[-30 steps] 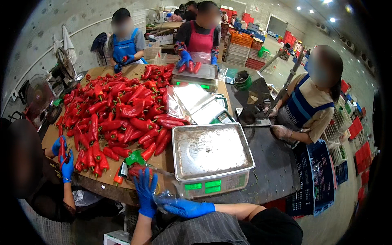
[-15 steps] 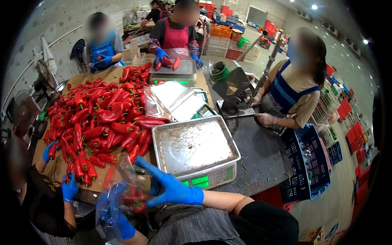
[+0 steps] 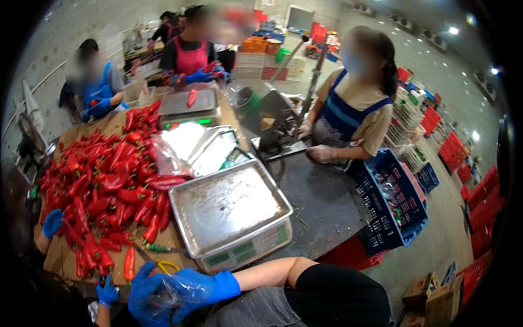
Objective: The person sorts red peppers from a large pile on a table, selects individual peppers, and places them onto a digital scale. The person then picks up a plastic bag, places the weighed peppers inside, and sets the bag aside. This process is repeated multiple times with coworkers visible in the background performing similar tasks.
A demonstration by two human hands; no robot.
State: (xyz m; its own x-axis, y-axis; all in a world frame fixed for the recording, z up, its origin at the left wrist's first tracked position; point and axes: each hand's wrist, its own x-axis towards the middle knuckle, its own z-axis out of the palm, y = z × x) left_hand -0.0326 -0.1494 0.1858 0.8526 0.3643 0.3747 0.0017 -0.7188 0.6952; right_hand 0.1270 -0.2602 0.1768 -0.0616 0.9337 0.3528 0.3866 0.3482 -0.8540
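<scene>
My gloved blue left hand (image 3: 144, 291) and right hand (image 3: 192, 287) are together at the lower edge, closed around a crinkled clear plastic bag (image 3: 166, 297); its contents are hidden. Just beyond them lie yellow-handled scissors (image 3: 168, 266), a green-handled or wrapped item (image 3: 159, 247) and a single red pepper (image 3: 129, 263). A large pile of red peppers (image 3: 103, 185) covers cardboard at the left. A scale with a stained steel tray (image 3: 229, 204) sits ahead of my hands, with plastic bags (image 3: 188, 147) behind it.
A worker in a blue apron (image 3: 351, 111) handles a metal machine (image 3: 275, 125) at right, beside a dark blue crate (image 3: 389, 199). Across, a worker in pink (image 3: 188, 57) stands behind a second scale (image 3: 188, 101). Another coworker's hand (image 3: 107, 293) is near my left.
The view has shifted. My hands have closed together on the bag, whose red peppers showed earlier. The worker in pink has lifted peppers off the far scale, leaving one.
</scene>
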